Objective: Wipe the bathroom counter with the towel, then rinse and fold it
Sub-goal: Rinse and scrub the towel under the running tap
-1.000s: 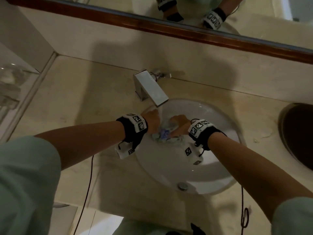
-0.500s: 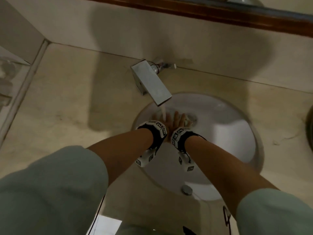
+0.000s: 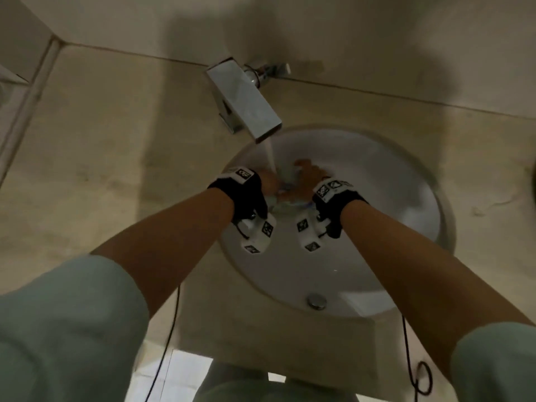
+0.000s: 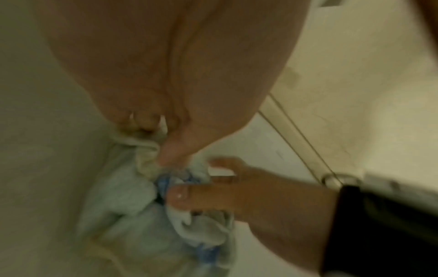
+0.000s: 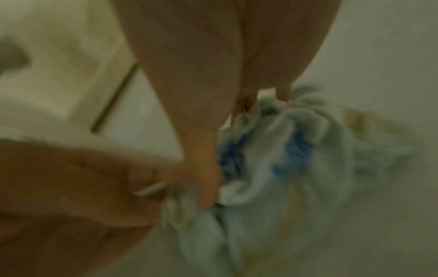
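White porcelain frames the work at a bathroom sink (image 3: 406, 256), where a person bunches a pale towel (image 3: 285, 198) with blue markings between both hands inside the round basin. Water runs in a narrow stream (image 3: 269, 155) from the square chrome faucet (image 3: 246, 100) mounted at the back of the beige stone counter (image 3: 101, 169), falling just at the hands. The left hand (image 3: 268, 181) grips the crumpled cloth, its thumb pressed into a fold against curled fingers, as the left wrist view shows (image 4: 170, 105). The right hand (image 3: 307, 177) pinches the same bundle from the other side, thumb (image 4: 201, 198) laid across the fabric. Seen from the right wrist, the right hand (image 5: 227, 78) clasps the gathered towel (image 5: 284, 159), which hangs in wet-looking folds with blue patches showing in the creases, while the left hand (image 5: 83, 187) holds it from the lower left. The towel (image 4: 132, 215) sits wholly within the basin, between the two hands and below the spout. Black wrist straps carry white marker blocks, and dark cables trail from both forearms over the counter's front edge. Pale green sleeves (image 3: 58, 329) fill the lower corners of the head view. A metal overflow fitting (image 3: 316, 300) shows on the basin's near wall. Both wrist views are blurred.
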A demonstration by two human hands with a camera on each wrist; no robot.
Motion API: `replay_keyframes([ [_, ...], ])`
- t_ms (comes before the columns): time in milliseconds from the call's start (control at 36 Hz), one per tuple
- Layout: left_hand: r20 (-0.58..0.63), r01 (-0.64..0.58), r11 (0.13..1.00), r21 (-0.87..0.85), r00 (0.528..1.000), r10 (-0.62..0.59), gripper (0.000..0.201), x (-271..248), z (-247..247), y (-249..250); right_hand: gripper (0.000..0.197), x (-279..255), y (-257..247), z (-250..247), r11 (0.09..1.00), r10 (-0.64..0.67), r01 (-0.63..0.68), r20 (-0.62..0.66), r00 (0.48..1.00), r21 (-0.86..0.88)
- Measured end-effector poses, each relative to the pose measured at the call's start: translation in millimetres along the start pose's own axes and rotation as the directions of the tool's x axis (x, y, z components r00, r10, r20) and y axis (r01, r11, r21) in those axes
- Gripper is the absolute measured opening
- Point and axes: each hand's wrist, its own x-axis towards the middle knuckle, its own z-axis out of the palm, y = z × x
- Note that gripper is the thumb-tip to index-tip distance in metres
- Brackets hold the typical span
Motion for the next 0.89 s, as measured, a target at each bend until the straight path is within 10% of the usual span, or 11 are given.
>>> replay_keyframes([
  [167, -0.103, 0.096, 0.994, -0.049, 0.990, -0.101, 0.082, 80, 17, -39, 0.032, -23, -10, -11, 0.992, -0.045, 0.030, -0.127, 0.991, -0.119],
  [278, -0.164, 0.030, 0.993, -0.116, 0.985, -0.049, 0.087, 152, 24, -62, 0.055, -33, -24, -19, 0.994, -0.097, 0.093, -0.065, 0.993, -0.062],
  [472, -0.194, -0.162, 0.968, -0.191, 0.973, 0.124, 0.056, -78, -28, 15, 0.008, -95, -26, -50, 0.684, -0.172, 0.213, -0.129, 0.977, 0.697],
  [889, -0.519, -0.586, 0.565, -0.580, 0.801, 0.299, 0.048, -150, -45, -1, 0.015, -151, -10, -82, 0.404, -0.299, 0.629, -0.554, 0.777, 0.665],
])
